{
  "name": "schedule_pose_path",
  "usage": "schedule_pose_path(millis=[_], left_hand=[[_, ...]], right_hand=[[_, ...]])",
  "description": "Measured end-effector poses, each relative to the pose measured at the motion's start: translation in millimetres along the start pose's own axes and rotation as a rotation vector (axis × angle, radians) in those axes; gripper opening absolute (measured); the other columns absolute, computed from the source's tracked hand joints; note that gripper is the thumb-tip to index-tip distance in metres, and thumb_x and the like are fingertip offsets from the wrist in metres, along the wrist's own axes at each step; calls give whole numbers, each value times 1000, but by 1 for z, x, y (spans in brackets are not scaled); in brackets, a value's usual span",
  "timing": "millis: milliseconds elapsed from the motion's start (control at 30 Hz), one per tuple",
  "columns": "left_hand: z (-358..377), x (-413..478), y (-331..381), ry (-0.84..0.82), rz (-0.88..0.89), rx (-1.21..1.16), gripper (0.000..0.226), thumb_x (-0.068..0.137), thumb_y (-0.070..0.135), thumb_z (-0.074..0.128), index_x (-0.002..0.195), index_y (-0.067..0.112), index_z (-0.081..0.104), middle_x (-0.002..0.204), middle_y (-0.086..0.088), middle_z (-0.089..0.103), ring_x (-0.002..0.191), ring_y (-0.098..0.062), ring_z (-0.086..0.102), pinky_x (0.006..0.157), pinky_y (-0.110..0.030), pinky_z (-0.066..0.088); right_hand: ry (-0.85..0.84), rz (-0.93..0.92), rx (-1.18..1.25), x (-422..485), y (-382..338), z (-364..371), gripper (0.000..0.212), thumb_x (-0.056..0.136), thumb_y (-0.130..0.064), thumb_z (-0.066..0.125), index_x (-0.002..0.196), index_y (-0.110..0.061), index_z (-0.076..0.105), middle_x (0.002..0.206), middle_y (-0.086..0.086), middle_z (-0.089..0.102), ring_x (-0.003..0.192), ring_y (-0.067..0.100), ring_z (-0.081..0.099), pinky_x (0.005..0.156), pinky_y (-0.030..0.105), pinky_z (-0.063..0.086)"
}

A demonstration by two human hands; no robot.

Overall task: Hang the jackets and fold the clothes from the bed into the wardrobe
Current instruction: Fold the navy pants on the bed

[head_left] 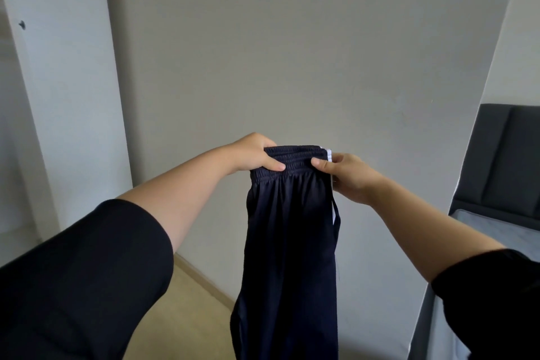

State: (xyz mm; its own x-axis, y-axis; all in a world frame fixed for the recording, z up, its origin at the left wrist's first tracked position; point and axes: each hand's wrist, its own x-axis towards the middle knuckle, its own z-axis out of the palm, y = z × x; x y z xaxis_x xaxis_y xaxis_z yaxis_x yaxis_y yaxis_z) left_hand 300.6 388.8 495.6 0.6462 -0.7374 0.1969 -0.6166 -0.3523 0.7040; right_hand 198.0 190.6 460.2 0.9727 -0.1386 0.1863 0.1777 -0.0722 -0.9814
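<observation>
Dark navy trousers [287, 242] hang mid-air at frame centre, waistband up, legs dropping toward 6 o'clock. Left hand [251, 155] and right hand [347, 175] both pinch waistband. Bed [496, 222] at 3 o'clock, wall [292, 52] behind.

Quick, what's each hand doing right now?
Left hand: grips the waistband of the dark trousers.
Right hand: pinches the waistband's other end.

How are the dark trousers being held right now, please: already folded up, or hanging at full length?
Hanging, not folded up: the left hand and right hand pinch the waistband of the trousers, and the legs drop below the frame.
</observation>
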Motion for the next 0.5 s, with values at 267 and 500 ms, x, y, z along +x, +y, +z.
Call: schedule_pose_path(millis=[267,500], left_hand=[[-5,1,0,-73,-20,196,10,86,16,69,84,25,66,79,11,68,72,-6,63,64,-17,46],[-8,-5,1,-146,-14,160,18,87,12,67,99,25,65,98,6,70,89,-11,65,82,-23,51]], right_hand=[[-85,0,-25,-8,1,1,32,81,-18,67,108,-1,67,105,11,71,92,21,69,74,26,56],[-143,-34,-8,-12,3,-12,41,76,-12,68,114,3,65,113,17,68,100,25,67,80,26,54]])
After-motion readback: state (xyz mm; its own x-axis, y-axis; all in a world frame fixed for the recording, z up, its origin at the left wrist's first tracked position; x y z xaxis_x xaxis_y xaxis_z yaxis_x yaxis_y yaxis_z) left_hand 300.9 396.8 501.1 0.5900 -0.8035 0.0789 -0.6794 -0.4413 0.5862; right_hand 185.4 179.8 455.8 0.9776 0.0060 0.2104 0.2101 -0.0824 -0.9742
